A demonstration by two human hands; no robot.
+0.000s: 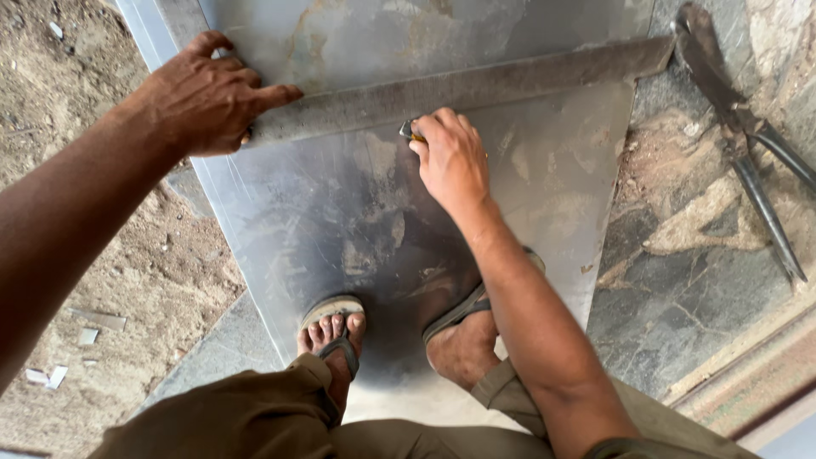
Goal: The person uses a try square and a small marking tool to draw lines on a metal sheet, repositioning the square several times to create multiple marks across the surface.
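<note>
Left hand [208, 93] spread flat, pinning the ruler [459, 85] to the metal sheet [340, 221]; right hand [450, 157] pinches what's probably a scriber [410, 131]. Keep that ruler firm!

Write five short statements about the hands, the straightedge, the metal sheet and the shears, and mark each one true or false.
1. The left hand presses on the metal straightedge. True.
2. The right hand is empty. False: it holds a small marking tool against the straightedge's edge.
3. Both sandalled feet stand on the metal sheet. True.
4. The shears lie on the sheet. False: they lie on the stone floor to its right.
5. The straightedge lies across the sheet. True.
</note>
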